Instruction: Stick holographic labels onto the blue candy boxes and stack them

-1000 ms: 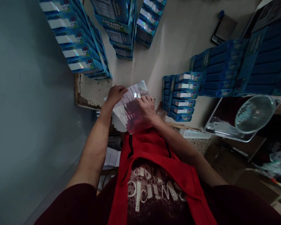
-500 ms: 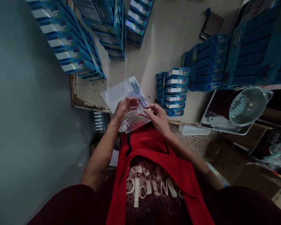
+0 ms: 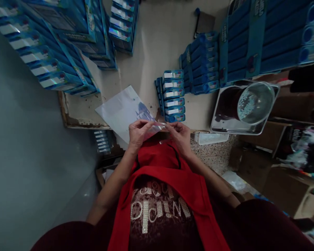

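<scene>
Pinched closed at thumb and fingertips, the left hand (image 3: 139, 133) and the right hand (image 3: 180, 135) hold one thin pale strip (image 3: 159, 124) between them — just below the centre of the frame. Left of centre, one glossy pale sheet (image 3: 119, 109) lies across the front edge of the table (image 3: 151, 62), partly overhanging it, with a bluish patch near its right side; whether it is one layer or more I cannot tell. Below the hands, one small white scrap (image 3: 162, 142) shows against the red apron (image 3: 157, 157).

Just beyond the right hand stands one small bundle of blue boxes (image 3: 174, 94), six ends counted — five with a white label. Two larger blue bundles (image 3: 238, 48) fill the upper right, and three more blue stacks (image 3: 68, 38) the upper left. At the right, one bowl (image 3: 261, 104) of pale bits, too small to count, stands on one tray (image 3: 218, 118).
</scene>
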`<act>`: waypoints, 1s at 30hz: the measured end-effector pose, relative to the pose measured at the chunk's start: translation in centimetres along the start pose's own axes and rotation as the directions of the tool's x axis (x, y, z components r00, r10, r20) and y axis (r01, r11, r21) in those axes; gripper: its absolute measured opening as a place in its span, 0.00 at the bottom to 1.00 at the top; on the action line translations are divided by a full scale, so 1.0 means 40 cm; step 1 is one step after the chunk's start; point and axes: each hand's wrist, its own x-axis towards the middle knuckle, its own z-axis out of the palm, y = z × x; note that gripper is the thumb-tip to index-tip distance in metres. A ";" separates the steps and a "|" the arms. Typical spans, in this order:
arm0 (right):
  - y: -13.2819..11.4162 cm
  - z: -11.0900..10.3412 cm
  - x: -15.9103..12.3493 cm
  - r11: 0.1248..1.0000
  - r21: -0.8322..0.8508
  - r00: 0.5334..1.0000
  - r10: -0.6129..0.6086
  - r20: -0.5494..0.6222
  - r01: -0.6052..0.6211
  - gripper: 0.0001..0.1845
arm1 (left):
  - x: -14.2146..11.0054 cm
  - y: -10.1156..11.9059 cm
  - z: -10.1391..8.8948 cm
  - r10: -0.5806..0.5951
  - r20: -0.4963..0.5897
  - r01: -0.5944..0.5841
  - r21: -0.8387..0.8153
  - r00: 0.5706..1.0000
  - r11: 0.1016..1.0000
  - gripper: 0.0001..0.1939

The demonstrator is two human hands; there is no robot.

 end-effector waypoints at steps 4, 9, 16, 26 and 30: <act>0.014 -0.059 0.025 0.994 -0.068 0.987 -0.095 -0.132 0.087 0.17 | -0.021 -0.022 0.081 0.046 -0.023 -0.046 0.013 0.999 0.999 0.15; 0.019 -0.090 0.072 0.973 -0.190 0.970 -0.166 -0.177 0.132 0.16 | -0.020 -0.045 0.134 0.040 -0.073 -0.039 0.011 0.997 0.999 0.15; 0.033 -0.097 0.101 0.947 -0.302 0.973 -0.162 -0.165 0.106 0.15 | -0.017 -0.056 0.148 -0.042 -0.075 0.040 -0.025 0.996 0.999 0.18; 0.058 -0.112 0.165 0.938 -0.346 0.971 -0.078 -0.226 -0.006 0.23 | 0.021 -0.122 0.191 -0.155 -0.029 0.149 -0.155 0.987 0.977 0.17; 0.045 -0.185 0.218 0.962 -0.187 0.979 0.184 -0.088 -0.198 0.36 | 0.040 -0.142 0.201 -0.274 -0.057 0.261 -0.164 0.960 0.951 0.23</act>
